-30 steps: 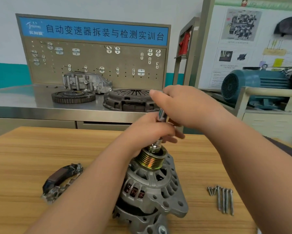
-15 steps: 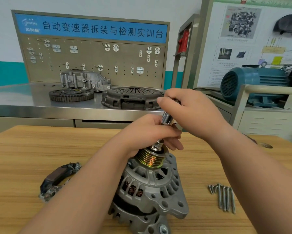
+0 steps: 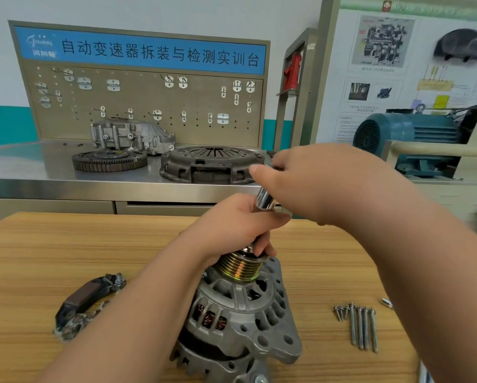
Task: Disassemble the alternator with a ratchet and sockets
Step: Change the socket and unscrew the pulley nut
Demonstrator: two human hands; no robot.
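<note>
A grey alternator [image 3: 240,313] stands on the wooden table [image 3: 38,258] with its gold ribbed pulley [image 3: 238,268] on top. A chrome socket tool [image 3: 266,200] stands on the pulley nut. My left hand [image 3: 240,225] grips its lower part just above the pulley. My right hand [image 3: 314,178] grips its upper end, with most of the tool hidden under the fingers.
Several long bolts and short screws [image 3: 360,323] lie to the right of the alternator. A removed black rectifier part [image 3: 85,302] lies to the left. Behind the table, a steel bench carries a clutch plate [image 3: 209,164], a flywheel [image 3: 109,160] and a housing [image 3: 129,136].
My right hand has shifted slightly to the right around the tool's top. My left hand stays on the tool above the pulley. The alternator has not moved.
</note>
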